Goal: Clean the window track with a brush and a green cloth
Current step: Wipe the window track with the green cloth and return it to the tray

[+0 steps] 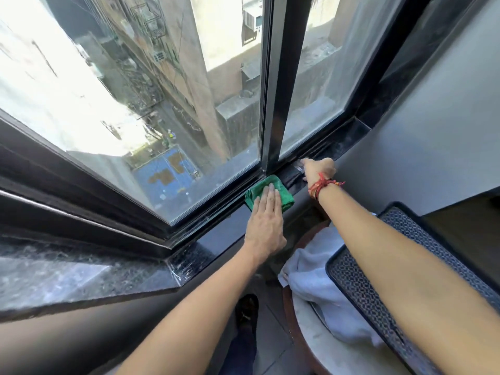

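Observation:
A folded green cloth [273, 191] lies on the dark window track [319, 154], just below the black upright frame bar. My left hand [266, 223] rests flat on the cloth with straight fingers, pressing it onto the sill edge. To the right, my right hand [319, 170], with a red thread band at the wrist, is closed around a brush [296, 170]. The brush's metal band and dark bristles show at the fingertips and lie in the track. Its handle is hidden inside the hand.
A polished black stone sill [216, 244] runs under the window panes [162, 104]. A round table [305, 345] below right carries a white towel [319, 280] and a dark patterned tray [384, 293]. A grey wall [433, 131] closes the right side.

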The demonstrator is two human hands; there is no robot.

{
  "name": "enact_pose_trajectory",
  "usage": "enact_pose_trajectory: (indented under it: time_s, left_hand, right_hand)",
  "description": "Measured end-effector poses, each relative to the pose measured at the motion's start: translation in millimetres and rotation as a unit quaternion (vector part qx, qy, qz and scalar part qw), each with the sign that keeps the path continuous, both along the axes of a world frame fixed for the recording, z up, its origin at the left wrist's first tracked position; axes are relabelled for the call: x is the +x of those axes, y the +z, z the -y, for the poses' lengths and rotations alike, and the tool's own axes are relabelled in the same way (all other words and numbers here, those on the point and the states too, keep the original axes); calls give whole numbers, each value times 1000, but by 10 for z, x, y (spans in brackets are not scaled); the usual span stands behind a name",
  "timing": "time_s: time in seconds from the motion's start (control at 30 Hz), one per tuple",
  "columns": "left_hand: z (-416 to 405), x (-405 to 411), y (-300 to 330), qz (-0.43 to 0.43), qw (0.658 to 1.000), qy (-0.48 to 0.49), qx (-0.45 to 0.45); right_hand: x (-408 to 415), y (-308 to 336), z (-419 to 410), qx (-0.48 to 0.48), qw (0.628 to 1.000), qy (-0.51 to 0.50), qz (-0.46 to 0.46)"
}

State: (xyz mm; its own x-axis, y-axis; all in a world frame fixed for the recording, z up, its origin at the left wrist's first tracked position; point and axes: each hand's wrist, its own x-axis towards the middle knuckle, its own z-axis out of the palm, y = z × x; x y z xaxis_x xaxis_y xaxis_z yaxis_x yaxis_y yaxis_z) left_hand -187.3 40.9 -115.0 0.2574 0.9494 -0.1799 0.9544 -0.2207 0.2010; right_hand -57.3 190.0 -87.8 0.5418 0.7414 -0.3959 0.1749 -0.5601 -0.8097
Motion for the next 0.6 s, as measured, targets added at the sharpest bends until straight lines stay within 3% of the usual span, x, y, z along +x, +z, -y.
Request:
enact_pose_trajectory:
  time_s: [0.27,0.4,0.5,0.6]
  left_hand:
    - [10,21,27,15,1000,10,15]
    - [33,-36,146,122,992,35,27]
    - [160,-151,330,182,978,63,86]
    - [411,-321,479,162,974,94,131]
  right_hand:
    - [91,-19,-107,-31,990,-46,-133]
    - [229,157,69,17,970,-36,-239]
    - [171,352,332,61,943,28,-326]
    - [-101,461,683,58,930,141,-336]
